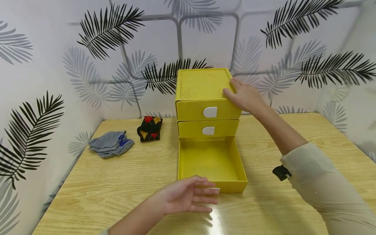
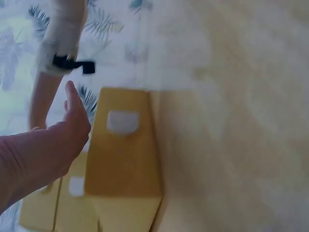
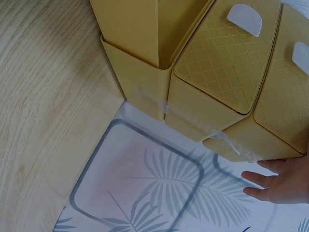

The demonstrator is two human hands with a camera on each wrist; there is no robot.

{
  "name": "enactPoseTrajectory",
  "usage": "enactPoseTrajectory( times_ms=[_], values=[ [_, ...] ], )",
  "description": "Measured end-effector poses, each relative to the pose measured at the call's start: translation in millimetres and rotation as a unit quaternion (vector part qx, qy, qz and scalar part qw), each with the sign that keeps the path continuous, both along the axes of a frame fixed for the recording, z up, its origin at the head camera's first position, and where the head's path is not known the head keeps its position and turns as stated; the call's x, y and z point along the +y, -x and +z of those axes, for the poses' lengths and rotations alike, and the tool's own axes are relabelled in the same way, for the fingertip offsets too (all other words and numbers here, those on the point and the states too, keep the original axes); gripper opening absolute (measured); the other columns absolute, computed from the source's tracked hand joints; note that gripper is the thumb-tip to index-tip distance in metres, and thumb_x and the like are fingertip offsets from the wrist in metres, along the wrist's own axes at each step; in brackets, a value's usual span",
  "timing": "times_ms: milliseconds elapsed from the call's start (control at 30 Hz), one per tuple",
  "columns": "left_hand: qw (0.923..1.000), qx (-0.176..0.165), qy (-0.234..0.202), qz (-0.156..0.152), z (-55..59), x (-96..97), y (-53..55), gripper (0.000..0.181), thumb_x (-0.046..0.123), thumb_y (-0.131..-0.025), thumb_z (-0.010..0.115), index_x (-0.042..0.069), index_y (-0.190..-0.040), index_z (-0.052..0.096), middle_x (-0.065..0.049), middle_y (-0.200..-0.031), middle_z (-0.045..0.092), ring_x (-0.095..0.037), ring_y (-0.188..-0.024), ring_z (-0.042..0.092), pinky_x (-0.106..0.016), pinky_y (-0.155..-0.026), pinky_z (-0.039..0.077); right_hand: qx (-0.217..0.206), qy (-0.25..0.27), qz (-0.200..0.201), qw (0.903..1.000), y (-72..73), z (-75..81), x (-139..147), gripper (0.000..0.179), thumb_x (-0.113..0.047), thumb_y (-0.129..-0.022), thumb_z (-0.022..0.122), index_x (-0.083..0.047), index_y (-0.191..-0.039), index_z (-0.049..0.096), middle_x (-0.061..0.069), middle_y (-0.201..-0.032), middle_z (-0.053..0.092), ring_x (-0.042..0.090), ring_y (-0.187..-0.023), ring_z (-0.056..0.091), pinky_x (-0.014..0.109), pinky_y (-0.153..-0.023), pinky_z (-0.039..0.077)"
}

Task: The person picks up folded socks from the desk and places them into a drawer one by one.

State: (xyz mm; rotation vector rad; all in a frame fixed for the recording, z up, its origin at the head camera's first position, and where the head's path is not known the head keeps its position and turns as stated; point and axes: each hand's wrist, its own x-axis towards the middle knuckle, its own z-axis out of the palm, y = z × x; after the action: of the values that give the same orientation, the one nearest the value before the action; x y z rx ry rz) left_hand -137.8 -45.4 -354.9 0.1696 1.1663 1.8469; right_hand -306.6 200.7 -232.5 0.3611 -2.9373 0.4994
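Note:
A yellow three-tier drawer box (image 1: 205, 85) stands on the table, its bottom drawer (image 1: 212, 160) pulled out toward me with nothing lying in it. The two upper drawers, each with a white tab handle (image 1: 210, 112), are pushed in. My right hand (image 1: 245, 96) rests on the box's top right edge, fingers along its side. In front of the open drawer my left hand (image 1: 188, 195) is held with straight, spread fingers near the drawer's front; the head view does not settle whether they touch it. The left wrist view shows that hand (image 2: 53, 135) beside the drawer front.
Folded grey socks (image 1: 111, 144) with blue marks lie at the table's left. Beside them, closer to the box, is a folded black sock (image 1: 150, 129) with red and yellow diamonds. A leaf-patterned wall (image 1: 205, 39) stands behind the wooden table (image 1: 123, 186).

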Motion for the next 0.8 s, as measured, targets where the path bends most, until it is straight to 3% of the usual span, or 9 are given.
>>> enactPoseTrajectory(
  times_ms=[200,267,300,367,467,567,700,733,800],
  values=[
    [0.9908,0.061,0.015,0.120,23.3,-36.1,36.2,0.048,0.022,-0.101,0.032,-0.009,-0.138,0.025,-0.028,-0.140,0.027,-0.040,-0.124,0.036,-0.042,-0.097,0.036,-0.002,-0.001,0.000,1.0000,0.6,-0.2,0.1,0.073,-0.050,-0.093,0.025,0.000,-0.146,0.016,0.017,-0.150,0.014,0.036,-0.135,0.012,0.053,-0.105,0.010],
    [0.9773,0.112,0.049,0.173,28.9,-49.4,53.7,0.047,0.021,-0.101,0.033,-0.009,-0.137,0.026,-0.028,-0.139,0.030,-0.040,-0.123,0.036,-0.040,-0.096,0.038,-0.005,-0.002,0.001,1.0000,0.7,-0.1,0.5,0.073,-0.050,-0.094,0.024,0.000,-0.146,0.015,0.017,-0.150,0.013,0.035,-0.135,0.011,0.053,-0.105,0.009],
    [0.9657,0.145,0.077,0.202,31.3,-55.4,63.1,0.045,0.020,-0.101,0.034,-0.008,-0.136,0.029,-0.027,-0.136,0.034,-0.039,-0.122,0.039,-0.039,-0.094,0.040,-0.005,-0.002,0.000,1.0000,0.8,0.0,0.8,0.073,-0.050,-0.094,0.025,0.000,-0.146,0.015,0.017,-0.150,0.013,0.035,-0.135,0.011,0.052,-0.106,0.009],
    [0.9332,0.209,0.146,0.253,34.2,-67.2,83.4,0.042,0.020,-0.100,0.038,-0.006,-0.133,0.035,-0.024,-0.131,0.041,-0.037,-0.117,0.044,-0.038,-0.091,0.043,-0.006,-0.004,-0.001,1.0000,1.0,0.6,1.6,0.073,-0.049,-0.094,0.025,0.000,-0.146,0.015,0.017,-0.150,0.012,0.035,-0.135,0.010,0.052,-0.106,0.008],
    [0.8686,0.281,0.263,0.312,33.0,-82.9,114.3,0.037,0.020,-0.099,0.042,-0.002,-0.129,0.043,-0.020,-0.125,0.047,-0.035,-0.111,0.049,-0.037,-0.088,0.046,-0.004,-0.004,-0.002,1.0000,1.0,1.2,2.7,0.073,-0.049,-0.094,0.024,0.001,-0.146,0.015,0.018,-0.150,0.013,0.035,-0.135,0.011,0.052,-0.106,0.009],
    [0.8064,0.327,0.360,0.337,23.9,-96.0,141.2,0.034,0.020,-0.097,0.045,0.000,-0.125,0.048,-0.019,-0.123,0.049,-0.034,-0.108,0.050,-0.040,-0.085,0.045,-0.002,-0.005,-0.002,1.0000,0.7,1.3,3.5,0.073,-0.049,-0.094,0.025,0.001,-0.146,0.015,0.018,-0.150,0.014,0.035,-0.135,0.012,0.052,-0.106,0.009],
    [0.7278,0.397,0.478,0.290,5.6,-110.3,169.9,0.034,0.019,-0.097,0.046,0.002,-0.127,0.049,-0.024,-0.120,0.051,-0.036,-0.092,0.054,-0.040,-0.070,0.044,0.001,-0.005,0.002,1.0000,0.3,0.7,3.3,0.072,-0.049,-0.094,0.025,0.001,-0.146,0.016,0.019,-0.149,0.015,0.036,-0.134,0.013,0.051,-0.106,0.010],
    [0.7130,0.410,0.500,0.270,0.5,-113.5,176.3,0.036,0.019,-0.097,0.046,0.003,-0.129,0.048,-0.025,-0.119,0.052,-0.037,-0.084,0.053,-0.040,-0.066,0.044,0.002,-0.005,0.004,1.0000,0.2,0.3,2.9,0.072,-0.049,-0.094,0.025,0.002,-0.145,0.016,0.019,-0.149,0.015,0.037,-0.134,0.013,0.050,-0.106,0.010],
    [0.6917,0.434,0.532,0.224,-9.2,-119.0,187.2,0.040,0.018,-0.098,0.045,0.003,-0.135,0.043,-0.028,-0.125,0.046,-0.041,-0.090,0.052,-0.044,-0.070,0.045,0.003,-0.005,0.007,1.0000,-0.1,-0.5,2.1,0.072,-0.049,-0.094,0.025,0.002,-0.145,0.016,0.019,-0.149,0.015,0.037,-0.134,0.014,0.050,-0.106,0.011]
  ],
)
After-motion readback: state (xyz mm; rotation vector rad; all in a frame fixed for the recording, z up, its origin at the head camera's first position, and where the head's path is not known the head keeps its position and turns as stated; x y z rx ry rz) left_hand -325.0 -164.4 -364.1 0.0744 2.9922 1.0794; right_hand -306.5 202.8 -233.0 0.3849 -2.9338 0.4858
